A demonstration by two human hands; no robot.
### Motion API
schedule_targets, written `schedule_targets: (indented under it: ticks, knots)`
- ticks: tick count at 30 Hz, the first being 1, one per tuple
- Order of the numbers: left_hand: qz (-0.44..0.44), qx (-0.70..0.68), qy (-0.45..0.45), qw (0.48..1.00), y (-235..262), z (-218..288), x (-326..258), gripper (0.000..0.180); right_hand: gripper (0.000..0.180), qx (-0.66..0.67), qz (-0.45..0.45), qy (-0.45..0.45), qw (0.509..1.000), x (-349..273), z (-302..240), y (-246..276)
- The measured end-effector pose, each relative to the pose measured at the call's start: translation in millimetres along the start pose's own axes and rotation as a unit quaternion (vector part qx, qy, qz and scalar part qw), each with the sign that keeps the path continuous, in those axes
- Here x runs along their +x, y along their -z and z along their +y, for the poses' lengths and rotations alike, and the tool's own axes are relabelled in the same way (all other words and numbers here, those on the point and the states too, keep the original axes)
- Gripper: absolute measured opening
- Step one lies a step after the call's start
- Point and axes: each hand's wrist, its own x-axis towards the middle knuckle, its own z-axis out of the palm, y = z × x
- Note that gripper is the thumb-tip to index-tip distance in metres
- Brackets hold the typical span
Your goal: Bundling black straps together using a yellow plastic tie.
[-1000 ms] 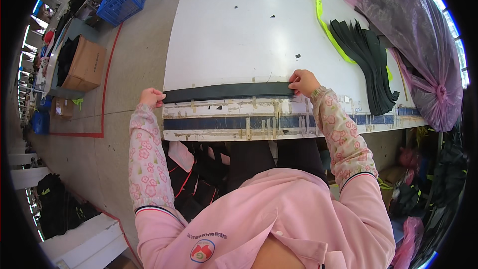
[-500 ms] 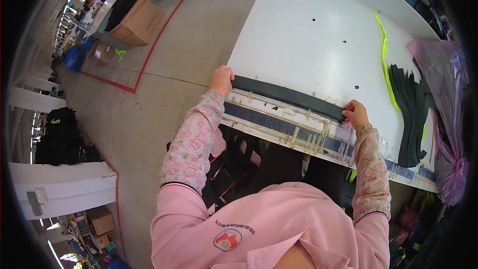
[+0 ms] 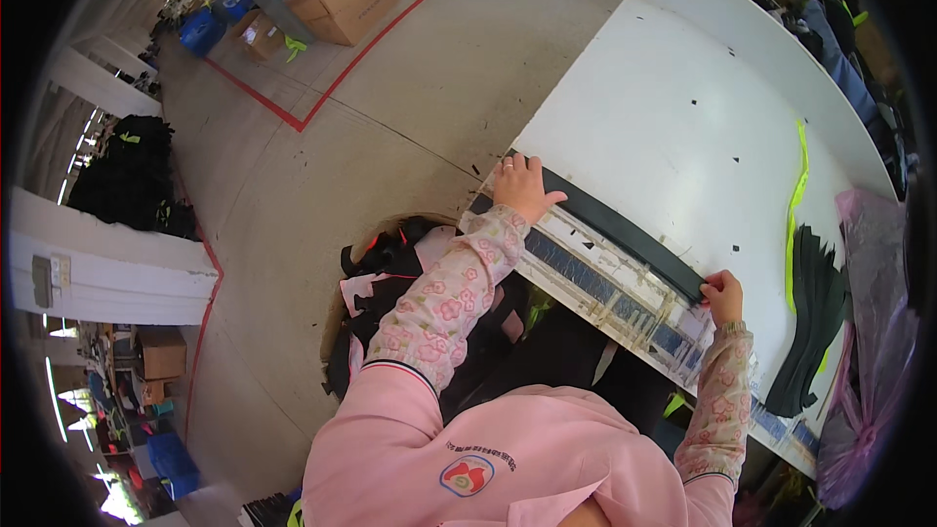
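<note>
Fingers of the left hand (image 3: 523, 187): spread, lying flat and pressing down on the near-left end of a long dark fabric strip (image 3: 610, 227). Fingers of the right hand (image 3: 724, 295): curled together over the strip's other end; whether they pinch it or only press it, I cannot tell.

Strip: lies stretched straight between the two hands along the near edge of the white table (image 3: 673, 127), just beside the taped measuring guide (image 3: 605, 288) that runs the length of that edge. It looks flat and roughly parallel to the guide.

Judgement on progress: the strip appears laid out and held taut against the guide; alignment looks close to done. No mark, cut or fold is visible on it.

Farther out: a stack of similar dark strips (image 3: 815, 327) lies on the table to the right, well apart from the hands, beside a neon yellow band (image 3: 795, 205). A purple plastic bag (image 3: 874, 342) sits at the table's right end. Below the table edge, a bin of dark and pink scraps (image 3: 390, 273).
</note>
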Motion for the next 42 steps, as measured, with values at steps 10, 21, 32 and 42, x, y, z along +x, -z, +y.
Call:
schedule_targets:
  ticks: [10,21,32,42]
  knots:
    - [0.052,-0.035,-0.046,0.997,-5.6,25.6,-9.4,0.036,0.009,-0.002,-0.015,0.008,1.000,1.9,14.6,9.5]
    - [0.021,-0.065,-0.106,0.992,-15.9,19.1,-0.3,0.022,0.009,-0.003,-0.006,0.019,1.000,4.3,7.2,4.0]
    - [0.036,-0.184,-0.121,0.975,-13.9,11.6,-8.4,0.020,0.017,0.015,0.051,0.024,0.998,-11.6,13.5,4.3]
    - [-0.003,-0.122,-0.132,0.984,-13.6,11.0,4.6,0.023,0.016,0.162,0.080,0.000,0.983,-29.5,36.6,27.7]
